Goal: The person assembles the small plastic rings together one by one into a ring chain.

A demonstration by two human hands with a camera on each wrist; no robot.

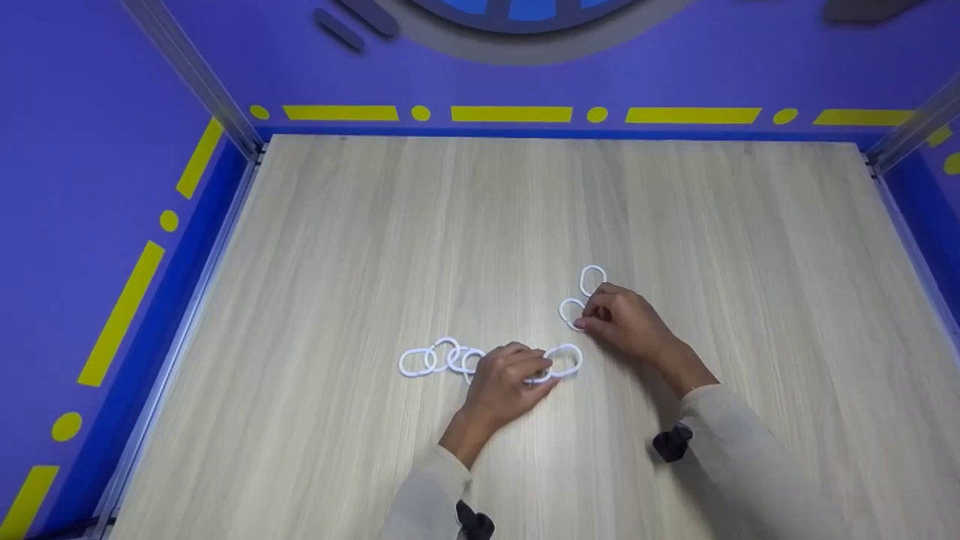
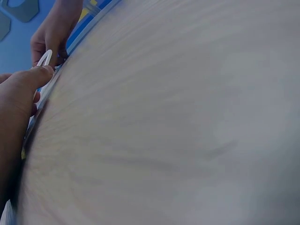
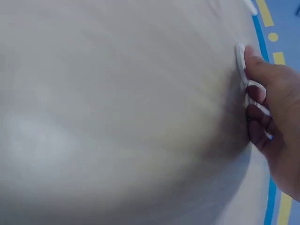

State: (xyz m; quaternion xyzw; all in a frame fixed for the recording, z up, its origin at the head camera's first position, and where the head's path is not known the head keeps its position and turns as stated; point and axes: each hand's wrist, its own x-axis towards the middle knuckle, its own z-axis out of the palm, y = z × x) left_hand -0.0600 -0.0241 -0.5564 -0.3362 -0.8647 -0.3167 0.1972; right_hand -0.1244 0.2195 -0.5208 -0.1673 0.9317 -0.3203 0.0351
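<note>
A chain of white plastic oval links (image 1: pixel 401 363) runs left to right under my left hand (image 1: pixel 508 381). That hand grips it near its right end, thumb and fingers round a link; the end link (image 1: pixel 580 361) sticks out past the fingertips, and the chain's middle is covered. In the left wrist view a white link (image 2: pixel 48 52) rises beyond the thumb. Up and to the right, my right hand (image 1: pixel 628 321) pinches a separate link (image 1: pixel 562 309) between thumb and fingers, low over the table. Another link (image 1: pixel 583 279) lies just beyond those fingers, partly hidden by them.
The pale wood-grain table (image 1: pixel 420 225) extends around both hands. Blue panels (image 1: pixel 750 67) with yellow dashes stand behind it and along its sides. Metal frame posts (image 1: pixel 210 97) rise at the back corners. A black wrist mount (image 1: pixel 671 442) sits on the right sleeve.
</note>
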